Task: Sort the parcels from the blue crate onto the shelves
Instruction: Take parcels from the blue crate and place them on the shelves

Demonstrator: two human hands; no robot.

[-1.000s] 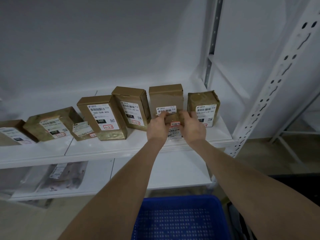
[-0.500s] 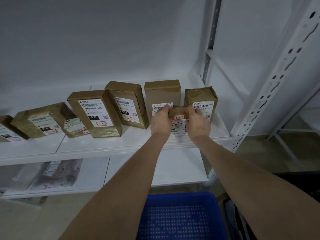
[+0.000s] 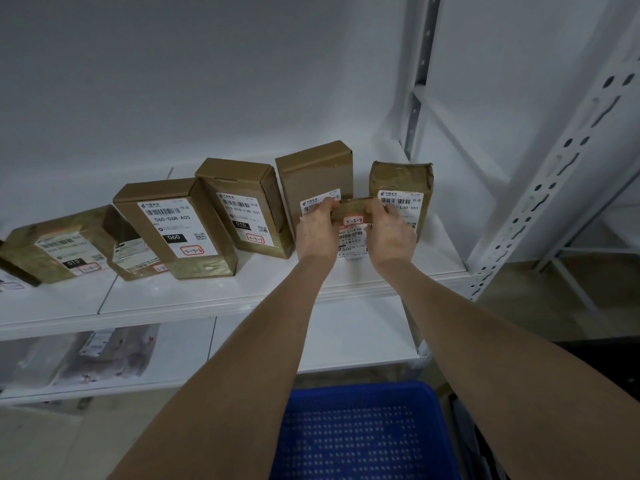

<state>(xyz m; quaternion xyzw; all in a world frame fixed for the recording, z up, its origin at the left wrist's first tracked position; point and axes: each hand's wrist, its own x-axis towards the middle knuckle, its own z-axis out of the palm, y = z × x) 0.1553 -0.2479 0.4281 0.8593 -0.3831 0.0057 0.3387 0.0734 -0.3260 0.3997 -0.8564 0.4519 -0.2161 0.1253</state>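
Observation:
A small brown parcel (image 3: 353,226) with a white label and a red-framed sticker stands on the white shelf (image 3: 214,292), held from both sides. My left hand (image 3: 317,232) grips its left edge and my right hand (image 3: 391,233) grips its right edge. It sits between and in front of a tall cardboard box (image 3: 313,174) and a tape-wrapped parcel (image 3: 403,188). The blue crate (image 3: 363,431) lies below my arms near the bottom edge.
Further labelled boxes line the shelf leftwards: a box (image 3: 242,202), a box marked 060 (image 3: 169,223), and flatter parcels (image 3: 59,247). A lower shelf (image 3: 339,341) holds plastic bags (image 3: 104,355). A perforated white upright (image 3: 540,188) stands at right.
Both hands have lifted the small parcel slightly up and back on the shelf, closer to the row of standing boxes. The view has shifted a little.

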